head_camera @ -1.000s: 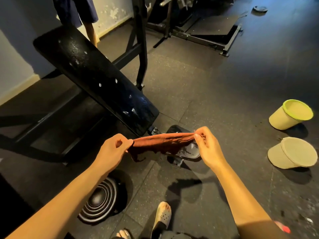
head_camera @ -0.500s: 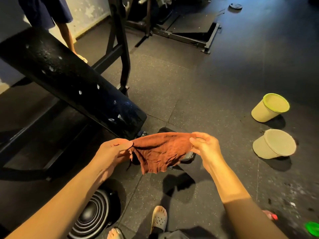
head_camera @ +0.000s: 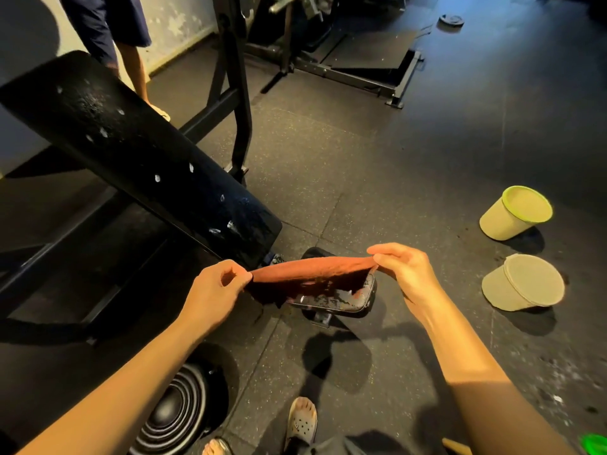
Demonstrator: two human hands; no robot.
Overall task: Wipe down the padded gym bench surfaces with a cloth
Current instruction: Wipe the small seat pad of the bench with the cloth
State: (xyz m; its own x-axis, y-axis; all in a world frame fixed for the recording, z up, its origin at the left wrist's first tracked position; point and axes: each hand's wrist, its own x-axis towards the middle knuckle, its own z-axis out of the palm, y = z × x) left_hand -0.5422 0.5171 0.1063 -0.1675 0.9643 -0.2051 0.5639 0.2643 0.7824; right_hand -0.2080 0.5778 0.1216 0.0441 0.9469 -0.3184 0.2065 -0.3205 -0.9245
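1. Far left: the black back pad (head_camera: 131, 152), tilted, with white flecks and wet spots on it. A person's legs (head_camera: 129, 60) stand behind its high end.
2. Low left: a ribbed plate (head_camera: 177, 412) lies on the floor (head_camera: 361, 165).
3. My left hand (head_camera: 215, 289) pinches the cloth's left end between the thumb and curled fingers.
4. The cloth (head_camera: 312, 272), rust-red, hangs stretched between my two hands, over the far part of the seat pad (head_camera: 341, 303). I can't tell if it touches the pad.
5. The seat pad is small, black and wet-looking, just right of the back pad's low end.
6. My shoe (head_camera: 300, 420) is at the bottom edge, below the cloth.
7. My right hand (head_camera: 407, 274) pinches the cloth's right end with thumb and fingertips.
8. Right: a green-rimmed tub (head_camera: 507, 221) and a plain tub (head_camera: 522, 285) lie tilted on the floor, near each other and well apart from the pads.
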